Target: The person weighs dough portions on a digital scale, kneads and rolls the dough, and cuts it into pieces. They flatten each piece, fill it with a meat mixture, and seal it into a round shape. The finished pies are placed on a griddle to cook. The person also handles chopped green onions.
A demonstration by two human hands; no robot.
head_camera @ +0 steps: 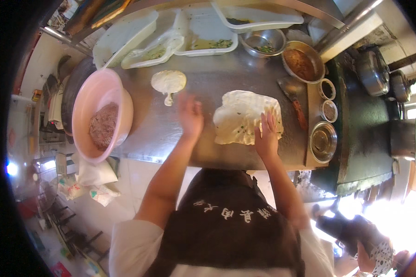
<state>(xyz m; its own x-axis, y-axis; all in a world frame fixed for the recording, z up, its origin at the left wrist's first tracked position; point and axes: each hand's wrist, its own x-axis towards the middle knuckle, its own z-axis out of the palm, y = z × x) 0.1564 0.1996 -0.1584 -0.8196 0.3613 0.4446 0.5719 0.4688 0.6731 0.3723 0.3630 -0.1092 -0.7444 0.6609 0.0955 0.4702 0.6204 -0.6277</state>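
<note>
A broad sheet of dough (241,116) lies flat on the metal worktop, with dark green bits showing in it. On its right part rests my right hand (267,133), palm down, fingers spread a little and nothing gripped. My left hand (191,114) is blurred, between that sheet and a smaller piece of dough (169,81). No object shows in it, and its finger posture is unclear. The smaller piece is flat and roundish, with a short tail towards me. Left of it stands a pink plastic basin (124,107) holding a lump of raw ground meat (104,126).
White trays (208,52) with oil and chopped greens line the back. A steel bowl (251,48), a pot of brown sauce (303,64), a wooden-handled scraper (300,114) and small bowls (329,110) stand right. Beyond is a dark counter (364,131); another person (360,232) is at lower right.
</note>
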